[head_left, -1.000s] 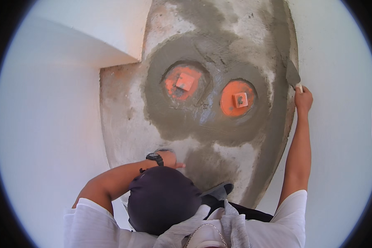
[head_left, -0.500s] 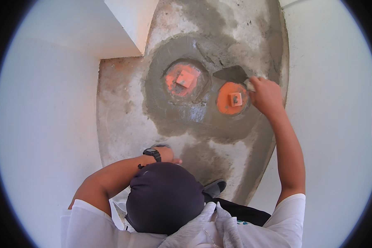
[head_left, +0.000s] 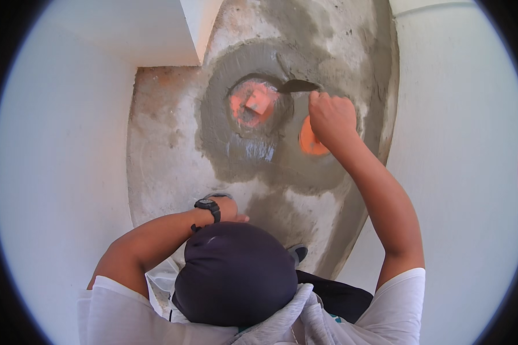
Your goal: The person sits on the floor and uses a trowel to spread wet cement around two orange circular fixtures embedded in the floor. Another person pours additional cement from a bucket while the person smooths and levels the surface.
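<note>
In my right hand [head_left: 334,118] is the handle end of a pointing trowel [head_left: 299,85], the fingers closed round it. Its dark blade points left, with the tip at the upper right edge of a round orange cap [head_left: 260,102] smeared with mortar and bearing a square knob. Under my right hand and wrist a second orange cap [head_left: 309,141] is partly covered. Wet grey mortar [head_left: 224,149] surrounds both caps. My left hand [head_left: 227,208] hangs low near a shoe, apart from the mortar; one finger stretches out, the others are mostly hidden, and nothing shows in it.
White walls [head_left: 57,161] stand close on the left and right [head_left: 460,144], with a wall corner [head_left: 198,62] jutting in at the upper left. Rough concrete floor [head_left: 155,138] borders the mortar. A dark-covered head [head_left: 236,273] blocks the lower middle, near a grey shoe [head_left: 297,253].
My right hand has moved left and slightly up with the trowel, from beyond the right cap to above it. The blade now reaches the left cap's edge. My left hand has hardly moved.
</note>
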Action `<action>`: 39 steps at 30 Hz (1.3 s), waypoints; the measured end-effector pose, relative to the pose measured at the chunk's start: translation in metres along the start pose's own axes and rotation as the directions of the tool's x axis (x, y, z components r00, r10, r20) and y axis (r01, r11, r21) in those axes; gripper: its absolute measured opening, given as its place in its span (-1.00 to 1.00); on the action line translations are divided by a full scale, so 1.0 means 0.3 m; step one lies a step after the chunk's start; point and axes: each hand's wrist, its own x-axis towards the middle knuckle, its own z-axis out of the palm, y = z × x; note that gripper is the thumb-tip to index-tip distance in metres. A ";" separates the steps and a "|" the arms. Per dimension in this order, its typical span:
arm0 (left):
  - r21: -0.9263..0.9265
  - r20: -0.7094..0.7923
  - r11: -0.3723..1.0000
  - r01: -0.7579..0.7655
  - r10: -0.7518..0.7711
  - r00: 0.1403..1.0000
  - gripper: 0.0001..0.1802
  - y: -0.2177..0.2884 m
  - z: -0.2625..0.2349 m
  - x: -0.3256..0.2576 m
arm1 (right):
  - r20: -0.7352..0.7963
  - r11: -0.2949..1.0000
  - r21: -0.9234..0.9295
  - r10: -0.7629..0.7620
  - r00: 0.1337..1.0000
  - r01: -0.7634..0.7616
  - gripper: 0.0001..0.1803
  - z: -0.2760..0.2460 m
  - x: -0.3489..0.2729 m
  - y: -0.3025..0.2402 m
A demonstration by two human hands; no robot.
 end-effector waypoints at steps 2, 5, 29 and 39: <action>0.005 0.006 1.000 0.000 0.000 1.000 -0.11 0.000 0.001 0.002 | -0.172 0.996 -0.084 -0.055 0.984 0.041 -0.92 0.018 -0.004 -0.015; 0.018 -0.004 1.000 -0.025 0.025 1.000 -0.12 -0.003 0.001 0.009 | -0.228 0.992 -0.122 -0.047 0.973 0.019 -0.93 0.055 -0.005 -0.033; 0.021 -0.018 0.999 -0.028 0.028 0.999 -0.18 0.001 0.004 0.015 | -0.338 0.996 -0.090 -0.055 0.940 0.026 -0.90 0.141 -0.145 -0.011; 0.017 -0.015 1.000 -0.012 0.012 1.000 -0.19 0.003 0.006 0.018 | -0.246 0.998 -0.061 -0.041 0.968 0.026 -0.72 0.146 -0.225 -0.044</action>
